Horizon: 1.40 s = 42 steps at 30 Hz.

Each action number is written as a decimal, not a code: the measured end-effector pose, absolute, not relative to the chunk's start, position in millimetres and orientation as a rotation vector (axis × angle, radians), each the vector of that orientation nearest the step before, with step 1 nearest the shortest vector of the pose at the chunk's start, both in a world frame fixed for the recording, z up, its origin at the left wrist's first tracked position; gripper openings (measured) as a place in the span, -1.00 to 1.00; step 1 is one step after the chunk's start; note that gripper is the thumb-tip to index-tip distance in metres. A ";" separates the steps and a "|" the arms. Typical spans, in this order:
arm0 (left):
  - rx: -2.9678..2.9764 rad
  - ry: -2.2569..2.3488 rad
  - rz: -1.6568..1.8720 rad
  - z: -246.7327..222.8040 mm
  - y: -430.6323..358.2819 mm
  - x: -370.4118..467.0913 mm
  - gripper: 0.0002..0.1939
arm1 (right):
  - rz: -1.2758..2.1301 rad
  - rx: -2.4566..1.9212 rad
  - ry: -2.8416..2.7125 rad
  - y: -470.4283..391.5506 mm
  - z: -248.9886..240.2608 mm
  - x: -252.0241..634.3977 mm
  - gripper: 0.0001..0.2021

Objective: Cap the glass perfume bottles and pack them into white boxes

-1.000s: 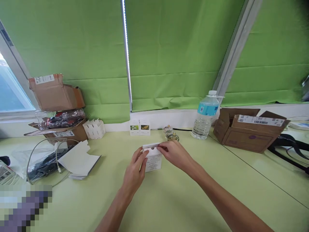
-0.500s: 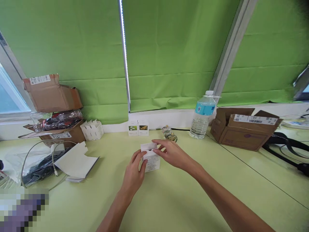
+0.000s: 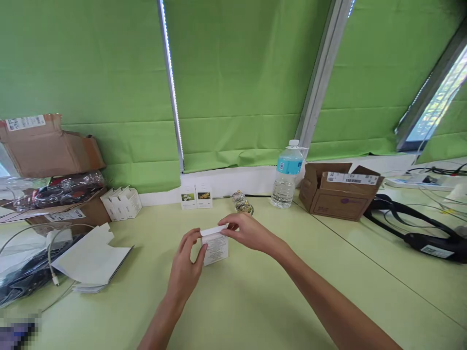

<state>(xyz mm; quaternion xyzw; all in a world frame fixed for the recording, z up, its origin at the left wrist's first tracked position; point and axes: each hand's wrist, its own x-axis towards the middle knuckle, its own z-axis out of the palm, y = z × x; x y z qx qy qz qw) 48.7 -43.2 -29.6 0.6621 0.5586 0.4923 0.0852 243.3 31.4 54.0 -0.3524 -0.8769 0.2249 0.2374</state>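
A small white carton (image 3: 216, 251) with fine printed text on its front stands upright on the table in front of me. My left hand (image 3: 187, 262) is closed around its left side, with the thumb on the front face. The fingertips of my right hand (image 3: 245, 230) pinch the top flap at its right end. The flap lies bent over toward me along the upper front edge. The carton's inside is hidden.
Two small picture boxes (image 3: 196, 197) stand against the wall, beside glass-like ornaments (image 3: 242, 202). Farther right are a water bottle (image 3: 286, 177), an open cardboard box (image 3: 335, 197) and a black strapped device (image 3: 423, 238). Flat white cardboard (image 3: 93, 257), white cartons (image 3: 121, 204) and cables lie left.
The carton's top flap, upright before, is now folded forward over the front edge. My view has turned right, so everything sits farther left in it.
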 end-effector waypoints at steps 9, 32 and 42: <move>1.974 1.651 1.471 -24.5 -45.9 52.2 -0.67 | 0.567 -0.914 -2.434 32.2 50.2 240.6 -0.82; 2.149 1.691 1.464 -28.5 -40.9 47.1 -0.74 | 0.298 -0.954 -2.562 22.1 56.3 242.1 -0.77; 2.077 1.694 1.384 -34.0 -43.2 51.3 -0.73 | -0.039 -1.265 -2.624 -16.5 56.5 229.3 -0.73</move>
